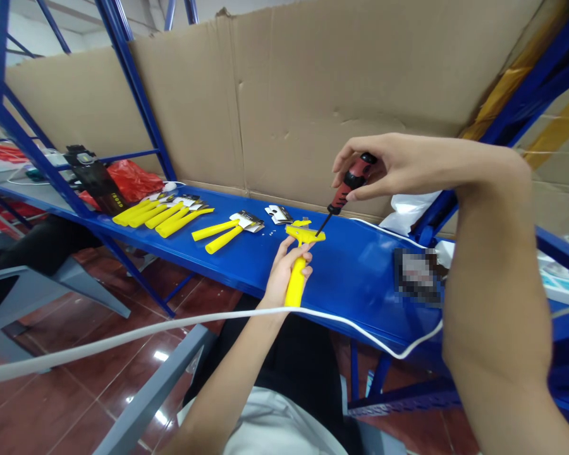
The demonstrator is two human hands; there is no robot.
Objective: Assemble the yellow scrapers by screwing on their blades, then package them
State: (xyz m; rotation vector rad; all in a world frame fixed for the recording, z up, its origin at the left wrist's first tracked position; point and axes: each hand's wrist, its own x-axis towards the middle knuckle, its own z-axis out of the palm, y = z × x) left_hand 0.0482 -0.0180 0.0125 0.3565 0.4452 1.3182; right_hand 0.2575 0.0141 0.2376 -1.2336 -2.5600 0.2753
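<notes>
My left hand (287, 268) is wrapped round the handle of a yellow scraper (294, 284), its wide head turned up and away from me. In my right hand (372, 167) is a red and black screwdriver (352, 183), tilted with its shaft pointing down to the left. The screwdriver's tip meets the right end of the scraper head; whether it sits in a screw is too small to tell. Just behind the head lies a small yellow piece (301, 223). Black and white cards (279, 215) rest nearby, with tiny pale bits (269, 232) in front of them.
More yellow scrapers with cards (171, 215) lie at the left of the blue table (355, 265), and two others (225, 235) nearer the middle. A white cable (180, 321) crosses before me. Cardboard (289, 95) walls the back; blue posts (140, 95) stand at the sides.
</notes>
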